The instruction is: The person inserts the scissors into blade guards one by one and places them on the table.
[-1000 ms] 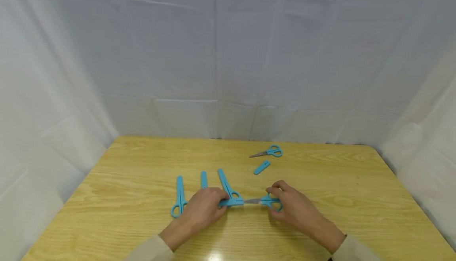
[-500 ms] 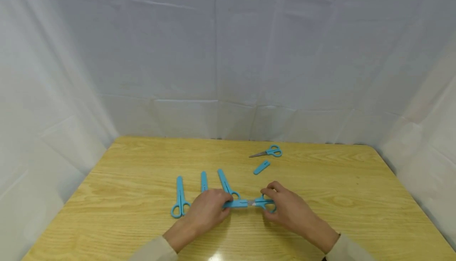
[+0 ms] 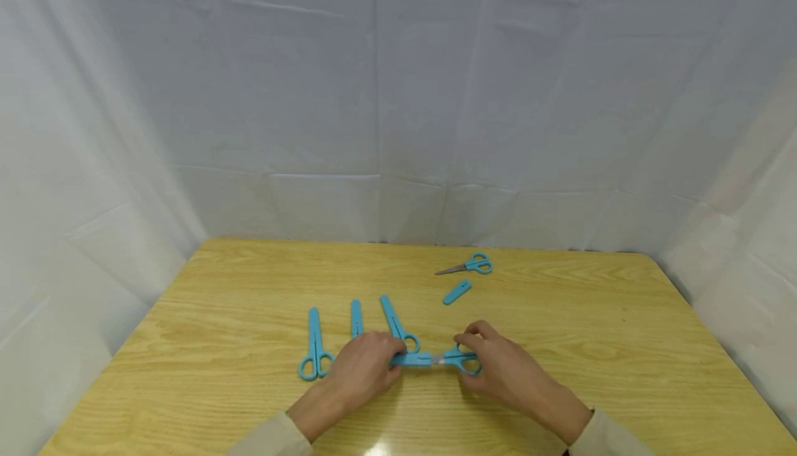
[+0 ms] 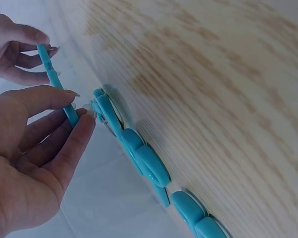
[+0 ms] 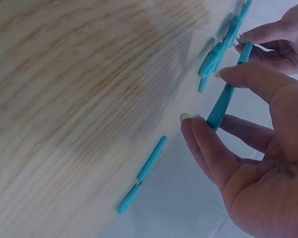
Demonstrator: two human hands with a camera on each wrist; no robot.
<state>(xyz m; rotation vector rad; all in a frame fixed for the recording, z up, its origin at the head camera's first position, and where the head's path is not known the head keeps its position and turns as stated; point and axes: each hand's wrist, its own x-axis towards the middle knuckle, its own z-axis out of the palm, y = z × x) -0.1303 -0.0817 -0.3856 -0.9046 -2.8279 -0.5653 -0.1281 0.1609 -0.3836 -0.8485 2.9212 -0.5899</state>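
Note:
My left hand (image 3: pixel 361 369) pinches a blue blade cover (image 3: pixel 416 360) between thumb and fingers, held level over the front middle of the table. Facing it, my right hand (image 3: pixel 507 376) grips the blue finger loops of a pair of scissors (image 3: pixel 451 356). The blades point left and sit mostly inside the cover, with a short strip of metal showing at its mouth. In the right wrist view, the thumb and fingers hold the scissors' handle (image 5: pixel 220 109) from both sides. Both hands are raised off the wood, as the left wrist view shows.
Left of and behind my left hand lie covered scissors (image 3: pixel 314 331), another blue cover (image 3: pixel 356 316) partly hidden by that hand, and slanted covered scissors (image 3: pixel 391 314). Farther back are bare-bladed scissors (image 3: pixel 478 263) and a loose cover (image 3: pixel 457 292). White sheeting (image 3: pixel 373 131) hangs behind the wooden table (image 3: pixel 591 317).
My right hand has moved left, pushing the blades deeper into the cover, so less metal shows. My left hand has shifted slightly right with the cover. The other scissors stay put.

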